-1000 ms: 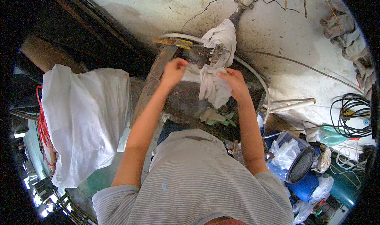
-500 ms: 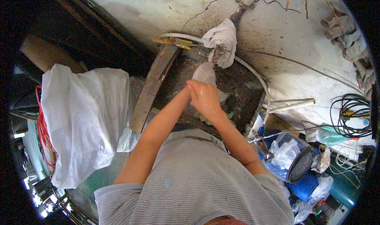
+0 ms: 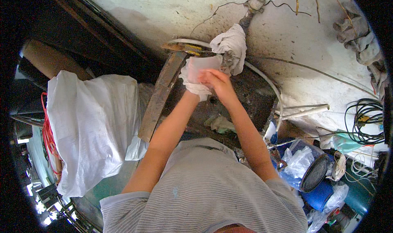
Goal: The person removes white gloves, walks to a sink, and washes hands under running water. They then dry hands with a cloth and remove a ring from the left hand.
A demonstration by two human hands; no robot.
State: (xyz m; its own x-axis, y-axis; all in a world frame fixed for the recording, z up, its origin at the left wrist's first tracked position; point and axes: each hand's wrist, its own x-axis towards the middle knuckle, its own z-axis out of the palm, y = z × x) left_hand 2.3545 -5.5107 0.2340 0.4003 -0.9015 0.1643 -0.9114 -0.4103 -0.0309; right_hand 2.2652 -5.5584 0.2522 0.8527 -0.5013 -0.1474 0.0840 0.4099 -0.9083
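A white cloth point(image 3: 200, 64) is bunched round my left hand point(image 3: 198, 88), covering its fingers; the hand holds it up above a dark, grimy recess. My right hand point(image 3: 217, 82) is against the cloth's right side, its fingers stretched out leftward across it and a little blurred. Just beyond, another whitish cloth point(image 3: 230, 42) is wrapped round the lower end of a wall pipe point(image 3: 257, 2). Below my hands, a crumpled pale scrap point(image 3: 221, 124) lies in the dark recess point(image 3: 256, 97).
A weathered board point(image 3: 161, 95) slants along the recess's left side, beside a large white sack point(image 3: 92, 122). On the right are a curved pale hose point(image 3: 270, 85), a black cable coil point(image 3: 362, 120), a blue container point(image 3: 317, 195) and clear plastic bags point(image 3: 298, 162).
Both hands have moved up and apart from a clasped position. The cloth that hung below the pipe is now around my left hand, and the recess behind it shows.
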